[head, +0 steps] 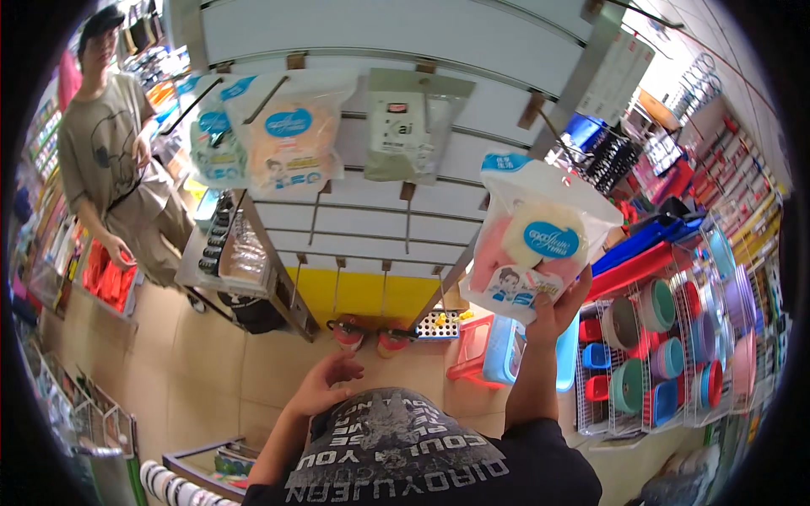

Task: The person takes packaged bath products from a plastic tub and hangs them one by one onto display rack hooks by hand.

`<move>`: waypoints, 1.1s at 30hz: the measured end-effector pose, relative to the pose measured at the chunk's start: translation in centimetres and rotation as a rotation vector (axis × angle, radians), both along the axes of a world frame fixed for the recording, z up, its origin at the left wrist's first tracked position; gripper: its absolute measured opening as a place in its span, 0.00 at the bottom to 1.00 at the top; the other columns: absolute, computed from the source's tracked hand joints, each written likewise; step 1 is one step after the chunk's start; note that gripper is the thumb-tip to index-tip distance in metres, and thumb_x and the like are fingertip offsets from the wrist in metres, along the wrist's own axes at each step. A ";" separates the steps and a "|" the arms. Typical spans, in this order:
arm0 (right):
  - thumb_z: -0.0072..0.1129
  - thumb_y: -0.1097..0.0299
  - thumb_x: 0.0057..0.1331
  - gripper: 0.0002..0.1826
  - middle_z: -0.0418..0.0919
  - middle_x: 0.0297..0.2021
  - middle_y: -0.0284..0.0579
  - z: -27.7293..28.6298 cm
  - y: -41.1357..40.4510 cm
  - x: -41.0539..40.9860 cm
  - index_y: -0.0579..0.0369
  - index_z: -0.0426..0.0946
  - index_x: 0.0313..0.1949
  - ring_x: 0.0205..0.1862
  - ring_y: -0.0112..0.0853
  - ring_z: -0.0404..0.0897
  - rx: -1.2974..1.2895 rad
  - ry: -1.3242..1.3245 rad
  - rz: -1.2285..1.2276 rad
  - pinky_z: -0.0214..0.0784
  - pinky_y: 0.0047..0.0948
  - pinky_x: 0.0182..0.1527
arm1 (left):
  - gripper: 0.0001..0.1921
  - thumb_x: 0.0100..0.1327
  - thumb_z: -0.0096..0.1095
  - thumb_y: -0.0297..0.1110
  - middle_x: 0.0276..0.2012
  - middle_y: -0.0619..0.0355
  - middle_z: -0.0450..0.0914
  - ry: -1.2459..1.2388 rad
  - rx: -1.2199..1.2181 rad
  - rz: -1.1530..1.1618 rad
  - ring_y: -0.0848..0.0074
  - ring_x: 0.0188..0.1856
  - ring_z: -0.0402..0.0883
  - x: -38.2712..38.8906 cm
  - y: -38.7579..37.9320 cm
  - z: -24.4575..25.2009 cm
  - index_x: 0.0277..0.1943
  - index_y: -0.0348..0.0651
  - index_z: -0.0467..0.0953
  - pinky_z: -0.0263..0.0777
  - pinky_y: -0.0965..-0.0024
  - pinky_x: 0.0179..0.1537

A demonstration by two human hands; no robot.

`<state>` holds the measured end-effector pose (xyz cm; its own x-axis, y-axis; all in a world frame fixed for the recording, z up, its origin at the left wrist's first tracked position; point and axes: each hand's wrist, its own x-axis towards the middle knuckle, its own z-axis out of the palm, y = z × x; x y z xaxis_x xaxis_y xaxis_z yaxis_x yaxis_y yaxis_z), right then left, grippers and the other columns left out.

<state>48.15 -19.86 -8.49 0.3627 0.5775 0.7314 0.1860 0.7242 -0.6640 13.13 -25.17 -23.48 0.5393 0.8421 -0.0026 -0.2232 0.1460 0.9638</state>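
My right hand (563, 307) grips the lower right corner of a clear plastic bag of pink and cream bath sponges (538, 237). The bag is tilted, with its blue-topped header upward, beside the right edge of a white slatwall display (392, 19). In front of my belly, my left hand (329, 382) holds nothing, its fingers loosely curled and apart. On the display's hooks hang a bag with peach-coloured contents (291, 142), a bag with green contents (218, 148) and a green-and-white packet (411, 129).
Bare metal hooks (408, 218) jut out lower down. At left stand a person (111, 139) and a side shelf (228, 253). A red stool (471, 351) is on the tiled floor (209, 373). Wire racks of plastic basins (658, 303) line the right.
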 end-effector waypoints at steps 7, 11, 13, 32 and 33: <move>0.61 0.64 0.55 0.45 0.64 0.55 0.51 2.8 0.7 1.2 0.60 0.44 0.66 0.54 0.37 0.70 0.096 0.001 -0.004 0.65 0.34 0.53 | 0.32 0.55 0.66 0.29 0.50 0.51 0.73 0.039 -0.052 0.007 0.65 0.53 0.74 0.1 0.0 -0.3 0.61 0.40 0.59 0.66 0.62 0.56; 0.56 0.69 0.55 0.41 0.66 0.54 0.51 2.4 1.8 2.1 0.59 0.47 0.66 0.53 0.36 0.72 -0.011 0.078 -0.017 0.67 0.35 0.53 | 0.30 0.55 0.63 0.25 0.50 0.52 0.73 0.040 -0.086 0.011 0.68 0.51 0.74 0.5 0.0 -0.3 0.61 0.40 0.60 0.67 0.65 0.54; 0.54 0.71 0.54 0.40 0.67 0.55 0.50 2.3 2.0 1.8 0.59 0.48 0.65 0.53 0.36 0.72 -0.017 0.151 0.070 0.68 0.34 0.52 | 0.30 0.55 0.62 0.23 0.50 0.52 0.73 0.039 -0.079 0.009 0.69 0.51 0.74 0.5 0.0 -0.8 0.61 0.40 0.60 0.67 0.67 0.53; 0.57 0.69 0.62 0.34 0.66 0.51 0.60 4.1 10.3 3.9 0.63 0.50 0.62 0.47 0.36 0.75 -0.383 -0.017 -0.171 0.72 0.29 0.44 | 0.26 0.59 0.55 0.19 0.50 0.50 0.73 0.100 -0.133 0.016 0.68 0.52 0.74 2.3 -0.8 -1.1 0.61 0.39 0.60 0.67 0.65 0.55; 0.57 0.69 0.62 0.34 0.66 0.51 0.60 4.1 10.5 3.9 0.63 0.50 0.62 0.47 0.36 0.75 -0.386 -0.014 -0.164 0.72 0.29 0.44 | 0.26 0.59 0.55 0.19 0.51 0.50 0.73 0.094 -0.140 0.016 0.68 0.52 0.74 2.3 -0.9 -1.1 0.61 0.39 0.60 0.67 0.65 0.55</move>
